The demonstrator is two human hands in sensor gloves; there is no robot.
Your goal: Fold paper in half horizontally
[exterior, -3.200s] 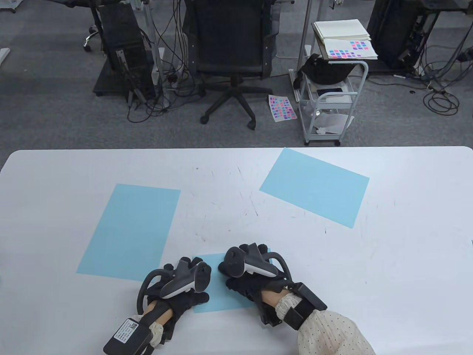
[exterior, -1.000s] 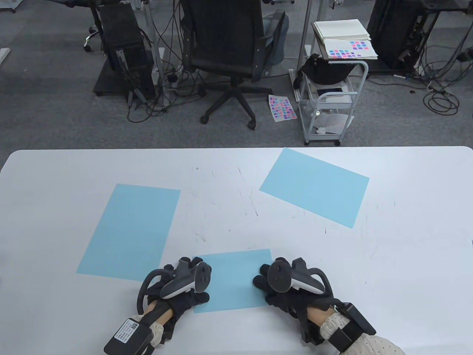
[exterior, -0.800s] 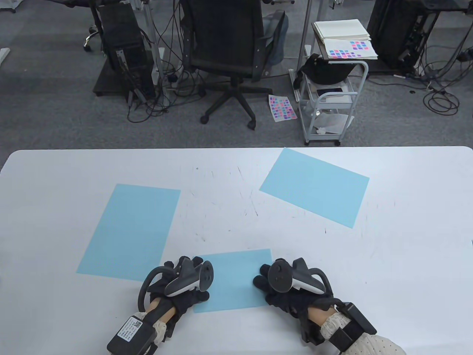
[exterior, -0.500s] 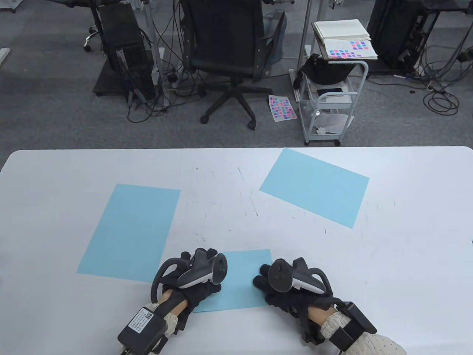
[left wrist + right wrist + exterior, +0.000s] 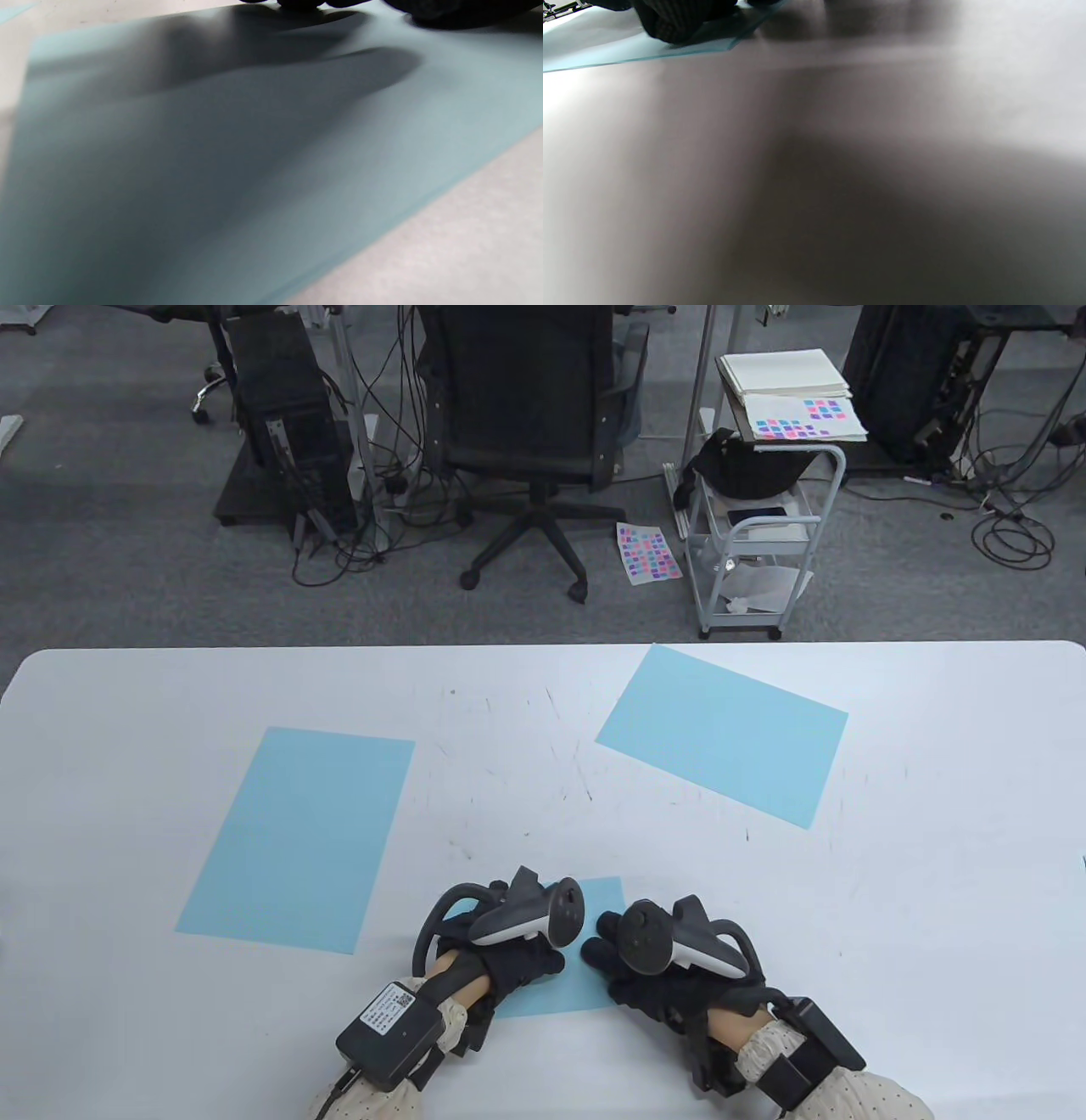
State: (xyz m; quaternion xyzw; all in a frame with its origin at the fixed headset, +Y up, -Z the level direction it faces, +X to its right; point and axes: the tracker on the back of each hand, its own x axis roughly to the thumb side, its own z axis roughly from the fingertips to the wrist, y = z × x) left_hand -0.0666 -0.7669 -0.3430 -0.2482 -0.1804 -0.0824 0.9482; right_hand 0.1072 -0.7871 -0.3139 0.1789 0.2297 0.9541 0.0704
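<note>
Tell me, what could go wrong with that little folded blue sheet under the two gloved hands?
The right hand holds only the right edge of the folded blue paper, so as the left hand presses across it, the sheet might slide on the smooth white table and the layers could shift, skewing the crease. Both hands cover most of the paper, so a misaligned edge might go unnoticed.

Left hand: palm down, fingers flat and pressing, thumb toward the right hand.
Right hand: palm down, just beside the left hand, fingertips pressing flat.
</note>
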